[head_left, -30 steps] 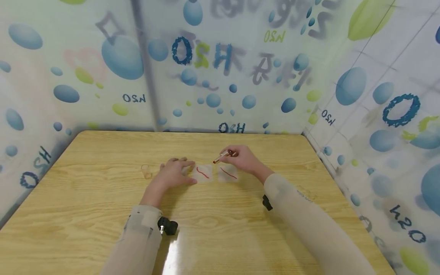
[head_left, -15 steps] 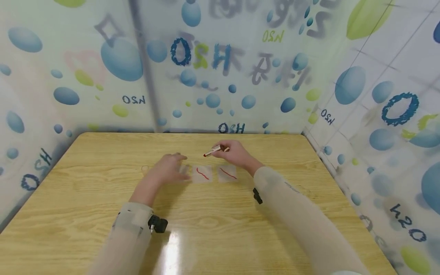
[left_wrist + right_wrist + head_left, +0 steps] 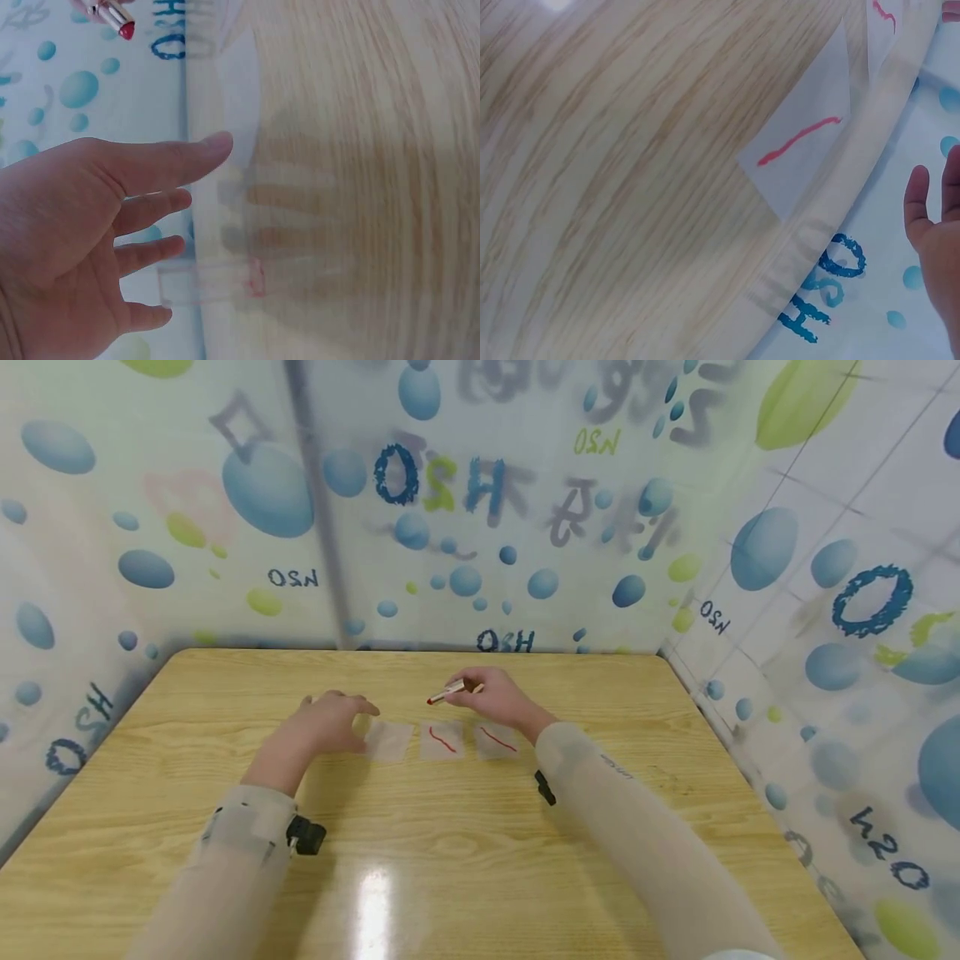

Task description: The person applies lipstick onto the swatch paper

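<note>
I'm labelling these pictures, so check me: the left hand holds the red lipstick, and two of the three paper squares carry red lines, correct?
Not quite: in the head view, the right hand holds the red lipstick. Two of the three paper squares carry red lines.

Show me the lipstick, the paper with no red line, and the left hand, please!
Lipstick point(image 3: 449, 692): head view, on its shiny tube.
Paper with no red line point(image 3: 389, 742): head view, middle of its top side.
Left hand point(image 3: 82, 232): left wrist view, on the palm.

The head view faces forward and down, across the table point(image 3: 480, 877) to its far edge point(image 3: 427, 652), which 2 nearer wrist views share.
</note>
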Demonstrator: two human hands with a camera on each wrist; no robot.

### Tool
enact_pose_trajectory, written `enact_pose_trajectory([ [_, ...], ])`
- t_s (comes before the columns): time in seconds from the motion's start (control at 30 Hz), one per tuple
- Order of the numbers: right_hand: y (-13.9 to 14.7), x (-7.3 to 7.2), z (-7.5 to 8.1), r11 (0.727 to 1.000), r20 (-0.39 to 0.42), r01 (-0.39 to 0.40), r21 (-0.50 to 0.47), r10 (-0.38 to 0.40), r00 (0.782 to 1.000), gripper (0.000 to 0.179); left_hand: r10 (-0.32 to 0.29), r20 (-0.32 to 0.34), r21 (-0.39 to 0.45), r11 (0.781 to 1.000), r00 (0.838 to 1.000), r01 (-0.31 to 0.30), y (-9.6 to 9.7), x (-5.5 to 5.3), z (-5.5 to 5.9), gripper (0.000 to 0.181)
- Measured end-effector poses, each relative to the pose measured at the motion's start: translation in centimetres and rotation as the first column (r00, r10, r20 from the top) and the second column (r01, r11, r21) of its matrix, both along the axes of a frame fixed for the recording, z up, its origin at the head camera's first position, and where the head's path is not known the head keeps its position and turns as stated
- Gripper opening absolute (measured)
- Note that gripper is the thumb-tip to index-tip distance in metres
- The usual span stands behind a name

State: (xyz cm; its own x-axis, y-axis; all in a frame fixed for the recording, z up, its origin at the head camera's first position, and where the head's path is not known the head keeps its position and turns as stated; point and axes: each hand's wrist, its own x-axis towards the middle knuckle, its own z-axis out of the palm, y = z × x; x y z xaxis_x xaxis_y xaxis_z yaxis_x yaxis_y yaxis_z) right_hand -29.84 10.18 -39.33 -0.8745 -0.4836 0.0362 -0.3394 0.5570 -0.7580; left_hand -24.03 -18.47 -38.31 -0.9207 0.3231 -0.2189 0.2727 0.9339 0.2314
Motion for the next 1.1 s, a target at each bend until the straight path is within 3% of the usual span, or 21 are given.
enact_pose_trajectory([
  [0.2,-1.4,-0.2,-0.3,1.000,0.013,-0.018,0.011,0.017,1.000,0.022,0.015,0.019,-0.005,1.000,1.000,-0.015,-1.6,-0.5,-1.2,0.062],
  [0.5,-3.6,0.2,-0.8,0.998,0.045,-0.061,0.021,0.060,0.997,0.023,0.031,0.014,-0.022,0.999,0.999,-0.031,-2.4,-0.7,-2.4,0.066],
  [0.73,-4.7,0.2,-1.5,0.995,0.041,-0.069,0.066,0.066,0.997,0.020,0.023,-0.044,-0.064,0.998,0.999,-0.026,-1.9,-0.9,-2.6,0.070],
  [0.93,-5.2,0.0,-1.6,0.994,0.050,-0.061,0.096,0.056,0.997,0.021,0.011,-0.054,-0.100,0.995,0.998,-0.016,-1.3,-0.9,-2.5,0.060],
  [1.1,-5.7,-0.6,-2.0,0.992,0.056,-0.064,0.110,0.058,0.997,0.020,0.014,-0.069,-0.092,0.996,0.998,-0.021,-1.1,-0.9,-2.3,0.064],
])
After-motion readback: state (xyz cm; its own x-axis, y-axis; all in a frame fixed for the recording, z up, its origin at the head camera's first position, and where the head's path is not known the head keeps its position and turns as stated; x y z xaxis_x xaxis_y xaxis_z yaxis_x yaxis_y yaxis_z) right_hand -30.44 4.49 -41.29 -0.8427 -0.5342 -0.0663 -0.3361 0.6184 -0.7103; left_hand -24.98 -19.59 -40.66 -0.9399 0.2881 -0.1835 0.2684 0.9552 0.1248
